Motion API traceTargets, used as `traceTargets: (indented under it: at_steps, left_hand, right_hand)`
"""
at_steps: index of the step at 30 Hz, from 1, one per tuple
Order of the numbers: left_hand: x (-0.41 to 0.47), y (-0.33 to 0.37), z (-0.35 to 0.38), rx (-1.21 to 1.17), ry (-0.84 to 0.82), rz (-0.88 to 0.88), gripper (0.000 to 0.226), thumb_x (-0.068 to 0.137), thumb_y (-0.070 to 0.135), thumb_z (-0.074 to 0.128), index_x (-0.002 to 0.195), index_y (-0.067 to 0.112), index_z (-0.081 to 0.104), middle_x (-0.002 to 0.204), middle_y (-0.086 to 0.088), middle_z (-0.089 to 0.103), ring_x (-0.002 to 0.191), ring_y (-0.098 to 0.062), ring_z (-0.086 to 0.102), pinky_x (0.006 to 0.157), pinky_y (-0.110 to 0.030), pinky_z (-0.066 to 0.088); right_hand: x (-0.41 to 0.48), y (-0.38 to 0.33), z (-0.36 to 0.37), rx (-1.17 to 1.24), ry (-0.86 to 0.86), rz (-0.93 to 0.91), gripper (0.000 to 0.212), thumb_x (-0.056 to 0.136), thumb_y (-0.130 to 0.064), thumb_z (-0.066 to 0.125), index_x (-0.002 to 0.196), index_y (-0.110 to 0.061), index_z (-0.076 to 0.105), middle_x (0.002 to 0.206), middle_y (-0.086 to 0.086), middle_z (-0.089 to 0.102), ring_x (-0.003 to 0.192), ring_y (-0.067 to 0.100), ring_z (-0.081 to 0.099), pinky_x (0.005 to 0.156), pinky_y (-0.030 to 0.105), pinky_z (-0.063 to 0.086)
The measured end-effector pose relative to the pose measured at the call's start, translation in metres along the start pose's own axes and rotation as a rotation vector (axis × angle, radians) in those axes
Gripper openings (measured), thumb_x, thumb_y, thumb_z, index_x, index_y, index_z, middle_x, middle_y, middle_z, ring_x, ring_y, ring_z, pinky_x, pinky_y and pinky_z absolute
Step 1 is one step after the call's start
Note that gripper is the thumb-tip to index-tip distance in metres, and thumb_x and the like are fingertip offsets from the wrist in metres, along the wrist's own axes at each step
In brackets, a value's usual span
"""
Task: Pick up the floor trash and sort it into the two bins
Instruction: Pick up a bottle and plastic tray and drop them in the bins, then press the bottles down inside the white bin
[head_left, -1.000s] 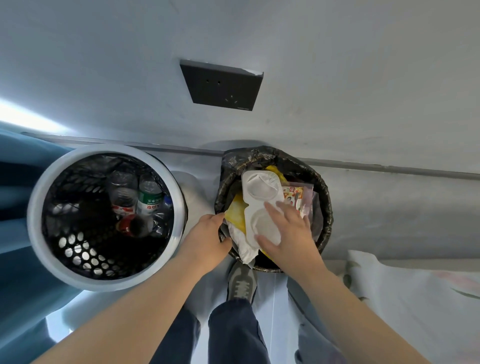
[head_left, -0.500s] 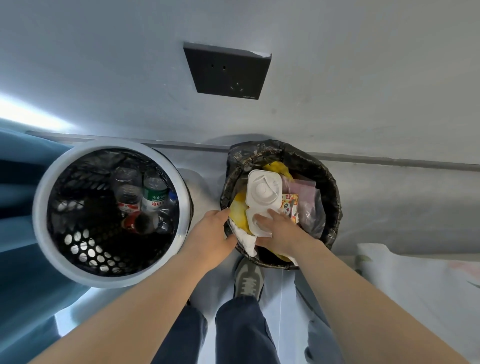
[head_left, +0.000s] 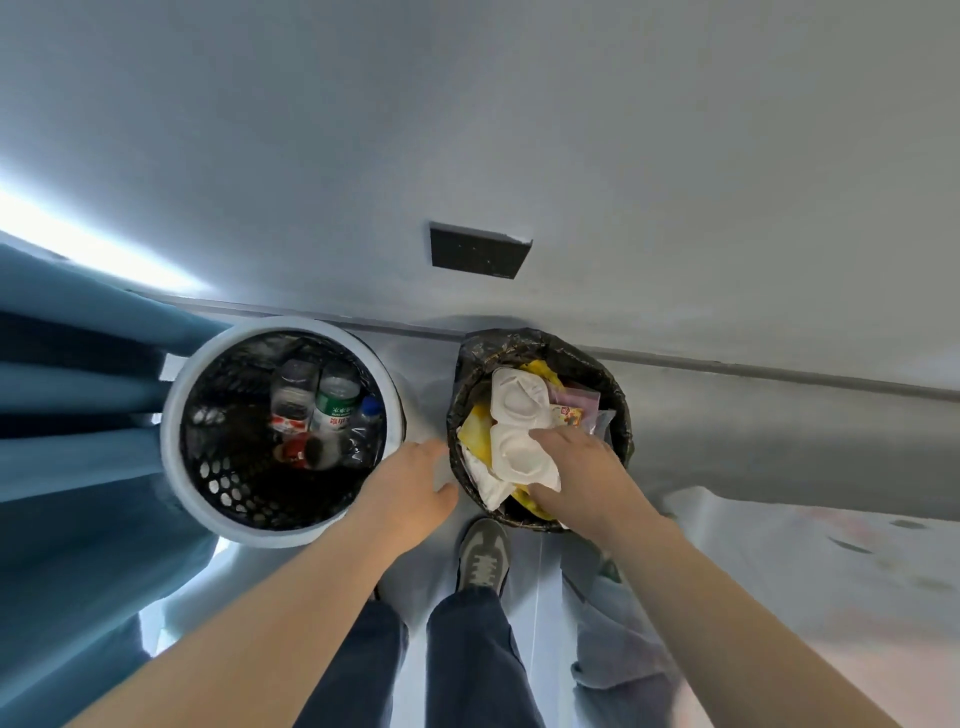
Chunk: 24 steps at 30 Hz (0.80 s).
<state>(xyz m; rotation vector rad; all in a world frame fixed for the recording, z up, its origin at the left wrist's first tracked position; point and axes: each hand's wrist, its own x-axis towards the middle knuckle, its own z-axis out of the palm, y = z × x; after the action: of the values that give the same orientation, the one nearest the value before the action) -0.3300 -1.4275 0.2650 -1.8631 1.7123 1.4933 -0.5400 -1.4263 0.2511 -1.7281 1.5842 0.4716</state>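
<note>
Right hand (head_left: 582, 478): fingers on top of the white moulded tray (head_left: 511, 410), thumb under its near corner, so the tray is gripped. The tray lies on top of the trash in the black-bagged bin (head_left: 524, 340), over a yellow wrapper (head_left: 475, 434). Left hand (head_left: 410, 493): between the bins, fingers loosely extended, holding nothing, just beside the bagged rim. Plastic bottles (head_left: 335, 402) lie in the white mesh bin (head_left: 171, 441).

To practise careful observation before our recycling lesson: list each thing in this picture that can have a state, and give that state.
White-rimmed bin: upright, open, bottles inside.
Plastic bottles: lying in the white-rimmed bin.
Black-lined bin: upright, open, piled to its rim.
White moulded tray: atop that pile, gripped.
Right hand: fingers curled on the tray's near end.
Left hand: relaxed, holding nothing.
</note>
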Motion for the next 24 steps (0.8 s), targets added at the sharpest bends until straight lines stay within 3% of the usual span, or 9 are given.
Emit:
traceTargets:
  at_steps: [3, 8, 11, 16, 24]
  left_hand:
    - [-0.037, 0.013, -0.027, 0.064, -0.01, 0.039, 0.04, 0.093, 0.025, 0.05, 0.133, 0.019, 0.047, 0.127, -0.004, 0.057, 0.114, -0.021, 0.055, 0.096, -0.031, 0.045]
    - [-0.115, 0.041, -0.078, 0.188, 0.005, 0.116, 0.043, 0.095, 0.028, 0.048, 0.136, 0.019, 0.044, 0.133, -0.002, 0.05, 0.121, -0.021, 0.05, 0.098, -0.029, 0.041]
    - [-0.166, 0.055, -0.111, 0.237, 0.022, 0.153, 0.037, 0.094, 0.03, 0.048, 0.129, 0.017, 0.048, 0.127, -0.004, 0.052, 0.116, -0.023, 0.052, 0.096, -0.031, 0.043]
    - [-0.243, 0.069, -0.166, 0.209, 0.121, 0.154, 0.035, 0.091, 0.031, 0.05, 0.122, 0.017, 0.052, 0.118, -0.003, 0.055, 0.111, -0.024, 0.054, 0.094, -0.038, 0.047]
    - [-0.347, 0.073, -0.226, 0.115, 0.257, 0.128, 0.032, 0.091, 0.032, 0.051, 0.122, 0.023, 0.053, 0.117, 0.002, 0.054, 0.108, -0.019, 0.053, 0.09, -0.029, 0.045]
  right_hand:
    - [-0.037, -0.022, -0.035, -0.047, -0.012, -0.022, 0.048, 0.09, -0.036, 0.054, 0.137, -0.024, 0.047, 0.136, 0.002, 0.05, 0.125, 0.023, 0.046, 0.107, 0.038, 0.036]
    - [-0.108, -0.071, -0.102, -0.079, 0.03, -0.091, 0.045, 0.092, -0.033, 0.053, 0.136, -0.025, 0.046, 0.137, -0.002, 0.049, 0.125, 0.019, 0.045, 0.102, 0.033, 0.041]
    - [-0.153, -0.105, -0.145, -0.087, 0.053, -0.142, 0.045, 0.093, -0.03, 0.053, 0.137, -0.025, 0.045, 0.14, -0.004, 0.046, 0.128, 0.018, 0.043, 0.102, 0.031, 0.04]
    - [-0.213, -0.155, -0.211, -0.109, 0.119, -0.196, 0.044, 0.09, -0.024, 0.056, 0.134, -0.026, 0.05, 0.132, -0.005, 0.053, 0.121, 0.018, 0.049, 0.099, 0.031, 0.042]
    - [-0.28, -0.235, -0.275, -0.239, 0.167, -0.274, 0.031, 0.087, -0.023, 0.054, 0.117, -0.026, 0.059, 0.107, -0.006, 0.062, 0.102, 0.015, 0.057, 0.081, 0.031, 0.048]
